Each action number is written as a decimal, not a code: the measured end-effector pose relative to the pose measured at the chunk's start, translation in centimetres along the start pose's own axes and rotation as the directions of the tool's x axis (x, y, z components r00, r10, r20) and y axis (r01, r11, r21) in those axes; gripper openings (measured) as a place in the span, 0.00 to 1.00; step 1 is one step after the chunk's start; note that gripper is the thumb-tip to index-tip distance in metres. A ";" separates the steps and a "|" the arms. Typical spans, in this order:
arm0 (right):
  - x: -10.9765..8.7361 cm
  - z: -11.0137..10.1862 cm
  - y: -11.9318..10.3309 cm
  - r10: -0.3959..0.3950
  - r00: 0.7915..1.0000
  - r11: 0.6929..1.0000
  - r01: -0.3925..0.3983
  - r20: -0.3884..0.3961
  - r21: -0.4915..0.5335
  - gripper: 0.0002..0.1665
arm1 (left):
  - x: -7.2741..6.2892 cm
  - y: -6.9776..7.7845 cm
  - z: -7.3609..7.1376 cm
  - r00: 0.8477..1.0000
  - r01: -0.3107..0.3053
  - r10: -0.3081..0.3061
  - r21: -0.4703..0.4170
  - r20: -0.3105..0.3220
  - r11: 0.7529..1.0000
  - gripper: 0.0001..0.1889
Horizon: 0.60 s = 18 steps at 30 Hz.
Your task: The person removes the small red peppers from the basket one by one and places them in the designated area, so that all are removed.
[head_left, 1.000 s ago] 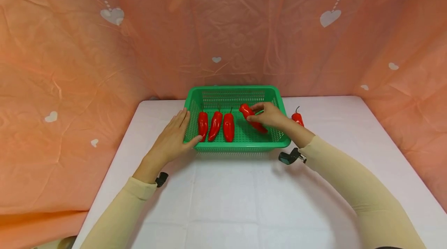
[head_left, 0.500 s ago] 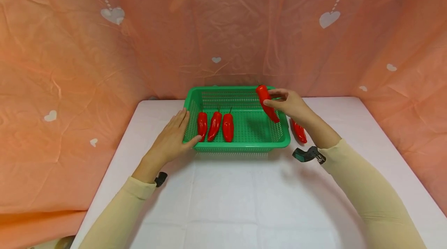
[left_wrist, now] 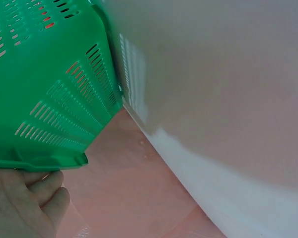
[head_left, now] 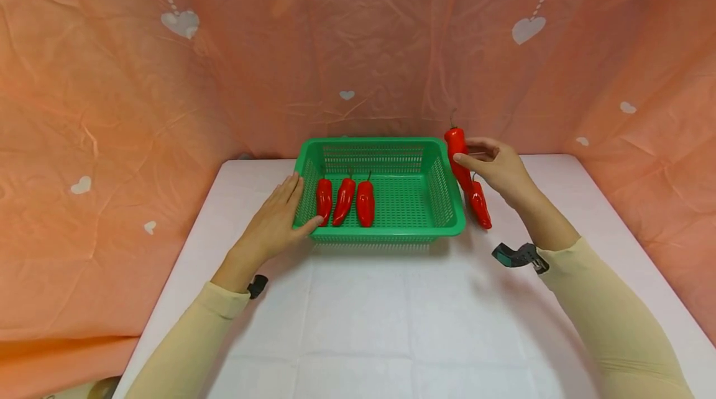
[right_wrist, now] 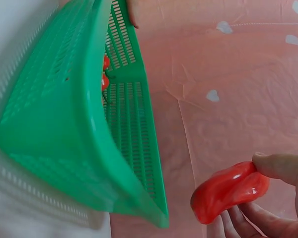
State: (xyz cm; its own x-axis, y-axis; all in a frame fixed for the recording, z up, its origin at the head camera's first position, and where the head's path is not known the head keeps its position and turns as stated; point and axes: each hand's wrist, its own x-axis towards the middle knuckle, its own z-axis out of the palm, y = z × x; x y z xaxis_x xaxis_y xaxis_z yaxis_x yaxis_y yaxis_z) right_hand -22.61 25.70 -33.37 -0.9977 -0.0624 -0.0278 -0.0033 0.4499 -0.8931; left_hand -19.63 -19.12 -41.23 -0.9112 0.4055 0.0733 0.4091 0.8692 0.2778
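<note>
A red chili pepper (head_left: pixel 457 145), stem up, is pinched between the thumb and fingers of my right hand (head_left: pixel 501 169) at the right end of the green basket (head_left: pixel 386 232). The right wrist view shows the same pepper (right_wrist: pixel 227 191) beside the basket's wall. Below it a second red pepper (head_left: pixel 480 206) lies on the table, partly overlapped by the held one. With fingers straight, my left hand (head_left: pixel 274 220) rests on the basket's left rim. Inside, three red peppers (head_left: pixel 366 205) lie side by side in the left half, stems pointing away.
The basket stands near the far edge of a table with a white cloth (head_left: pixel 358 306). Behind and at both sides hangs an orange curtain (head_left: pixel 268 63) with white hearts.
My right hand has lifted the pepper out of the basket and carried it right, past the right rim. My left hand and the three peppers inside have stayed in place.
</note>
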 end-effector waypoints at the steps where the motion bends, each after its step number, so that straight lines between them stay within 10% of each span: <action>1: -0.1 -0.2 0.1 -0.004 1.000 1.000 0.004 -0.012 -0.002 0.41 | 0.0 0.0 0.0 1.000 0.000 0.000 -0.001 0.000 1.000 0.56; 18: -1.4 -2.5 4.8 0.048 0.992 0.995 -0.058 -0.121 -0.076 0.44 | 0.0 0.1 0.1 1.000 0.002 -0.003 -0.005 -0.008 1.000 0.55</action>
State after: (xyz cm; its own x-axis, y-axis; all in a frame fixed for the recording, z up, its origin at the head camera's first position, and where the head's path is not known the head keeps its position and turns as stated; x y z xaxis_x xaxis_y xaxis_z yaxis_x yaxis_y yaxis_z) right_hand -21.42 30.15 -36.48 -0.9976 0.0673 -0.0166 0.0492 0.5189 -0.8534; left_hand -19.60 -19.03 -41.32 -0.9125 0.4011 0.0801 0.4066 0.8688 0.2825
